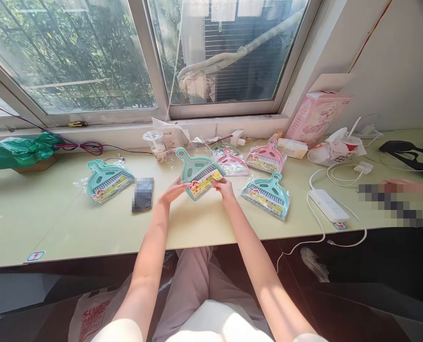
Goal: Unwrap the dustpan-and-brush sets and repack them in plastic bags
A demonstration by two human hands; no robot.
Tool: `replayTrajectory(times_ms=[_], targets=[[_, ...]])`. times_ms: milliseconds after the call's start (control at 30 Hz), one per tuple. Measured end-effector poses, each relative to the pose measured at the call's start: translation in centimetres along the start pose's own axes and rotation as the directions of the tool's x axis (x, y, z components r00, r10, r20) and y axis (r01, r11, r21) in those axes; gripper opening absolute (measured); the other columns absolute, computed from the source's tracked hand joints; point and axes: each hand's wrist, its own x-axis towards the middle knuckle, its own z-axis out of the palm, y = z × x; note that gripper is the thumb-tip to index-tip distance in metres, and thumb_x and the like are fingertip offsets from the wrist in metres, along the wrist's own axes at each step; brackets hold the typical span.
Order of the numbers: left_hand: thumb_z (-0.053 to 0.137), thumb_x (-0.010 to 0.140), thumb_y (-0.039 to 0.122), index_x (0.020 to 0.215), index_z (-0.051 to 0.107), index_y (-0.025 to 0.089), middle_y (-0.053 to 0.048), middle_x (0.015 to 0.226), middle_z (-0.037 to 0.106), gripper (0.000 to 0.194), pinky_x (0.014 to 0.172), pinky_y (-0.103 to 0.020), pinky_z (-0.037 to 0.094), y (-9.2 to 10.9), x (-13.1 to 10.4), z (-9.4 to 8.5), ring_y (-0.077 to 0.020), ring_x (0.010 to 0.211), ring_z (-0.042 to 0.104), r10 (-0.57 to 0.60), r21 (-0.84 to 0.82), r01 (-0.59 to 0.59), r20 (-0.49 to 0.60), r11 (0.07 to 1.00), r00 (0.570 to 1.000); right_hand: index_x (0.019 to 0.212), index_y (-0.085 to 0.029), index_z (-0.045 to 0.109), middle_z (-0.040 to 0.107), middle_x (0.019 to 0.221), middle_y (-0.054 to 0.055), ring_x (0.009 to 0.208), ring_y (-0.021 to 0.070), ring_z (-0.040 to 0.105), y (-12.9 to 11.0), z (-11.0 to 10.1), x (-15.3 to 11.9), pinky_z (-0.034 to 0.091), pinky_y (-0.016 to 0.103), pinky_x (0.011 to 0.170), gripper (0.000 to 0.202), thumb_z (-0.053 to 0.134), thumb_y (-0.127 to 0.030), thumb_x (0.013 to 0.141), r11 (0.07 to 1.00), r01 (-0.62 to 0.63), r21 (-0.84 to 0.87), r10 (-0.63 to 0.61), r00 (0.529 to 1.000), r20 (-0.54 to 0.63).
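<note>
Between my two hands I hold up a teal dustpan and brush set [198, 170] with a printed label strip across its front. My left hand [173, 191] grips its lower left edge. At the lower right, my right hand [223, 186] pinches the end of the label. Another teal set in clear plastic [268, 194] lies to the right, and more teal ones [108, 180] lie at the left. Behind the held set are a pink set [233, 162] and, farther right, another pink set [267, 156].
A phone [142, 194] lies left of my hands. White power strip [328, 205] and cables are at the right, near another person's hand [407, 187]. Along the window stand a drink cup [156, 147], a pink box [318, 116] and a green bag [22, 149].
</note>
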Motion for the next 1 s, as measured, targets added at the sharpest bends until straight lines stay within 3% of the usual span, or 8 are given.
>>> replayTrajectory(times_ms=[133, 300, 600, 667, 733, 800, 867, 1000], targets=[[0.076, 0.072, 0.043, 0.136, 0.051, 0.02, -0.017, 0.128, 0.062, 0.073, 0.101, -0.049, 0.045, -1.2, 0.6, 2.9, -0.0342, 0.12, 0.057, 0.017, -0.088, -0.023, -0.069, 0.996, 0.997, 0.075, -0.017, 0.067, 0.068, 0.074, 0.004, 0.064, 0.0138, 0.057, 0.3, 0.5, -0.4, 0.042, 0.026, 0.057, 0.036, 0.08, -0.039, 0.049, 0.994, 0.073, 0.081, -0.064, 0.992, -0.111], [0.074, 0.074, 0.045, 0.138, 0.046, 0.024, -0.017, 0.135, 0.057, 0.073, 0.102, -0.054, 0.042, -2.5, 1.3, 5.5, -0.0345, 0.126, 0.052, -0.043, -0.127, 0.051, 0.062, 0.991, 0.997, 0.077, -0.017, 0.065, 0.067, 0.077, 0.003, 0.066, 0.013, 0.057, 0.2, -0.6, 0.1, 0.047, 0.026, 0.062, 0.032, 0.076, -0.035, 0.053, 0.985, 0.088, 0.151, -0.043, 0.959, -0.28], [0.075, 0.071, 0.054, 0.152, 0.01, 0.034, -0.014, 0.15, 0.038, 0.105, 0.107, -0.05, 0.039, -3.0, 2.0, 5.8, -0.0291, 0.136, 0.041, 0.172, 0.072, -0.157, -0.334, 0.985, 0.927, 0.079, -0.016, 0.065, 0.067, 0.077, 0.003, 0.066, 0.0129, 0.059, 0.5, 0.0, 0.2, 0.051, 0.026, 0.064, 0.03, 0.076, -0.032, 0.056, 0.986, 0.124, 0.113, -0.085, 0.952, -0.295], [0.074, 0.072, 0.055, 0.152, 0.003, 0.034, -0.015, 0.157, 0.024, 0.109, 0.111, -0.052, 0.033, -2.6, 1.6, 6.1, -0.0304, 0.143, 0.029, 0.27, 0.25, -0.169, -0.456, 0.953, 0.848, 0.079, -0.016, 0.065, 0.067, 0.077, 0.004, 0.066, 0.0127, 0.058, 0.5, 0.0, 0.3, 0.051, 0.026, 0.064, 0.029, 0.075, -0.032, 0.056, 0.986, 0.134, 0.102, -0.098, 0.949, -0.298], [0.075, 0.073, 0.051, 0.152, 0.011, 0.032, -0.012, 0.161, 0.009, 0.103, 0.116, -0.053, 0.022, -1.6, 1.3, 6.5, -0.0307, 0.148, 0.011, 0.485, 0.517, -0.187, -0.531, 0.835, 0.695, 0.08, -0.016, 0.065, 0.068, 0.079, 0.004, 0.068, 0.0129, 0.058, 0.5, -0.1, 0.3, 0.051, 0.026, 0.064, 0.029, 0.074, -0.032, 0.058, 0.986, 0.146, 0.081, -0.118, 0.951, -0.284], [0.072, 0.077, 0.045, 0.145, 0.034, 0.031, -0.007, 0.161, 0.01, 0.079, 0.119, -0.052, 0.013, -0.2, 1.3, 7.1, -0.0303, 0.149, 0.003, 0.653, 0.73, -0.193, -0.421, 0.656, 0.63, 0.08, -0.015, 0.066, 0.068, 0.08, 0.004, 0.069, 0.0133, 0.059, 0.5, -0.1, 0.2, 0.051, 0.026, 0.064, 0.029, 0.074, -0.032, 0.058, 0.987, 0.145, 0.073, -0.121, 0.955, -0.271], [0.067, 0.082, 0.037, 0.127, 0.057, 0.03, -0.005, 0.156, 0.027, 0.047, 0.119, -0.052, 0.011, 1.3, 2.0, 7.8, -0.0309, 0.148, 0.011, 0.656, 0.818, -0.241, -0.205, 0.522, 0.726, 0.081, -0.015, 0.066, 0.068, 0.08, 0.004, 0.069, 0.0135, 0.059, 0.5, 0.0, 0.2, 0.051, 0.026, 0.065, 0.031, 0.075, -0.033, 0.057, 0.987, 0.141, 0.077, -0.117, 0.96, -0.256], [0.062, 0.084, 0.027, 0.098, 0.07, 0.023, -0.013, 0.132, 0.055, 0.017, 0.111, -0.051, 0.029, 2.6, 4.6, 8.9, -0.0353, 0.132, 0.041, 0.4, 0.843, -0.29, 0.099, 0.452, 0.911, 0.082, -0.015, 0.066, 0.066, 0.074, 0.002, 0.07, 0.0141, 0.058, 0.8, 0.3, 0.2, 0.05, 0.027, 0.067, 0.033, 0.075, -0.034, 0.056, 0.988, 0.14, 0.066, -0.122, 0.966, -0.23]])
